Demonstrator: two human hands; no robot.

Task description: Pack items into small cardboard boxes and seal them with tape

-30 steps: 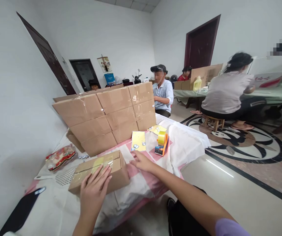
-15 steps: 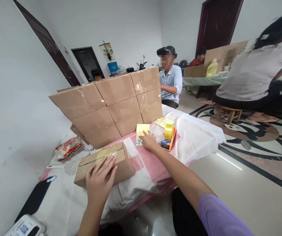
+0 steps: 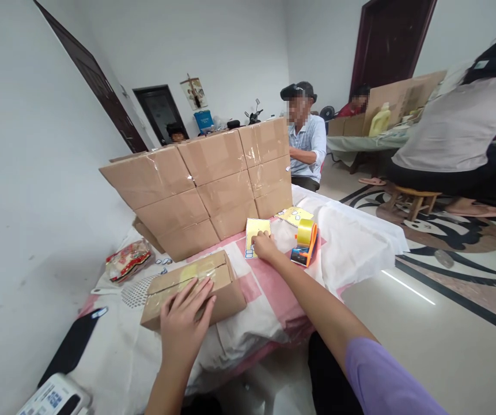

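Observation:
My left hand [image 3: 186, 323] lies flat with spread fingers on a small taped cardboard box [image 3: 193, 289] near the table's front. My right hand [image 3: 265, 248] reaches forward, its fingertips pressed onto the lower edge of a yellow sticker sheet [image 3: 257, 231] that lies on the pink-and-white cloth. An orange tape dispenser [image 3: 305, 243] with a yellow roll stands just right of that hand. Behind them rises a stack of sealed cardboard boxes [image 3: 207, 184].
A red snack packet [image 3: 128, 261] and a dark phone [image 3: 71, 350] lie at the left, a white device [image 3: 55, 396] at the front left corner. Another yellow sheet [image 3: 295, 215] lies behind the dispenser. A person [image 3: 306, 144] sits behind the stack, others at a table right.
My right hand has moved forward from the table beside the small box to the yellow sticker sheet. My left hand has stayed on the box. The view has shifted.

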